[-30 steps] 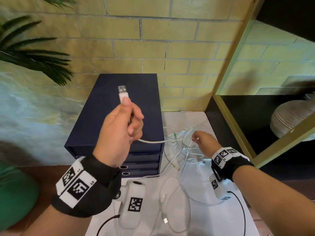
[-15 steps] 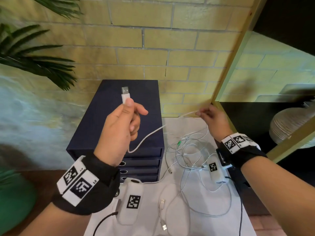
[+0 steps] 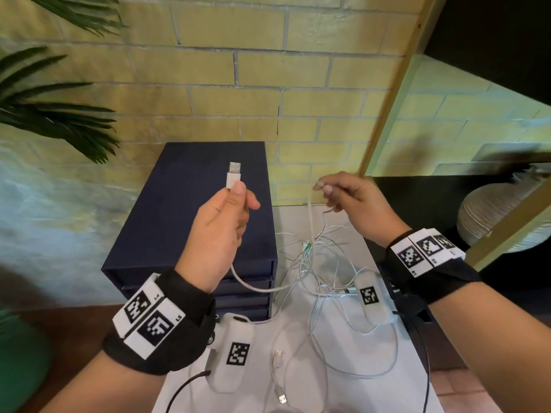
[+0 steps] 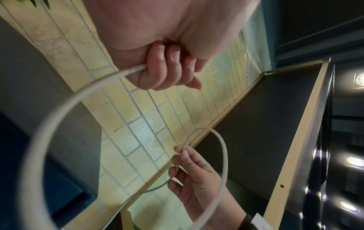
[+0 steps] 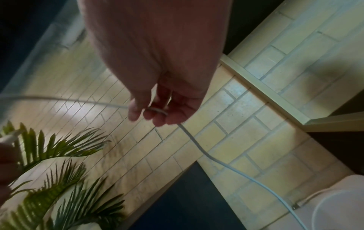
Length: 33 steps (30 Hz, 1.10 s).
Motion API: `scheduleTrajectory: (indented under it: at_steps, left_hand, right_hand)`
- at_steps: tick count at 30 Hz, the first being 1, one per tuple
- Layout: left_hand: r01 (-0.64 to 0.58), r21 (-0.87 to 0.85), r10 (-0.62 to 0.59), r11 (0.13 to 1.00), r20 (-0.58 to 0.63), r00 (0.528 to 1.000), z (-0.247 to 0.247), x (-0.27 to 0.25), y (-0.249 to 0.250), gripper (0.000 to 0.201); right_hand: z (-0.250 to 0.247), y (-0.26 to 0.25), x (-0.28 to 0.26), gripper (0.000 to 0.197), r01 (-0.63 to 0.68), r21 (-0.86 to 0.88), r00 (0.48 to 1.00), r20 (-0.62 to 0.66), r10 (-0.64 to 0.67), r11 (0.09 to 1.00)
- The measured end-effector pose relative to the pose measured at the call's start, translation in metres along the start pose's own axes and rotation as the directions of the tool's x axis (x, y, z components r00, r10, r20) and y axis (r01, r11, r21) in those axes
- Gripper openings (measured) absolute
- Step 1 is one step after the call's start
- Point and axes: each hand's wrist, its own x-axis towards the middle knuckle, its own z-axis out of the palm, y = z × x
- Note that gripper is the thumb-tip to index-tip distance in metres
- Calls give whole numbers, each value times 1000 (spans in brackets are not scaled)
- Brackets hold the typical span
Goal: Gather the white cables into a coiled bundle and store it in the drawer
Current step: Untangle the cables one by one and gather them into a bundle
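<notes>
Head view: the left hand (image 3: 219,231) is raised over the drawer unit (image 3: 196,210), thumb and curled fingers gripping a white cable (image 3: 256,286) just below its USB plug (image 3: 233,175), which sticks up above the thumb. The right hand (image 3: 354,204) is up beside it, fingertips pinching the same cable further along; the left wrist view shows that stretch arching in a loop between the two hands. The rest of the white cables (image 3: 322,263) lie in a loose tangle on the white table (image 3: 343,391), right of the drawer unit, with one more plug end (image 3: 278,356) near the front edge.

To my eye this is the coiling step, barely begun: one loop is forming and most of the length is on the table. Next, the right hand would need to bring its pinch across to the left hand and hand the loop over, then reach down for more slack.

The drawers look shut, so one needs pulling open later. Room is tight on the right, where the shelf frame (image 3: 384,114) stands close behind the right hand; the brick wall (image 3: 268,84) closes off the back. The cable may snag in the tangle as it rises.
</notes>
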Motion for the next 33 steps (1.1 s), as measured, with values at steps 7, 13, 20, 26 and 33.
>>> scheduleTrajectory:
  at_steps: [7, 13, 20, 26, 33]
  left_hand:
    - [-16, 269, -26, 963, 152, 988, 18, -7, -8, 42]
    - [-26, 340, -69, 940, 263, 962, 20, -7, -22, 16]
    - [-144, 191, 123, 971, 120, 985, 18, -5, -15, 11]
    - [-277, 106, 284, 955, -55, 957, 9, -4, 8, 15]
    - [-273, 61, 276, 960, -49, 960, 7, -12, 8, 7]
  right_hand:
    - [7, -21, -13, 14, -18, -166, 922, 379, 80, 986]
    - [8, -28, -15, 10, -59, -92, 925, 370, 90, 994]
    - [16, 27, -22, 13, -110, -281, 933, 301, 196, 953]
    - [16, 104, -39, 7, -317, -420, 884, 195, 425, 851]
    - [17, 113, -31, 20, -395, -384, 894, 49, 446, 835]
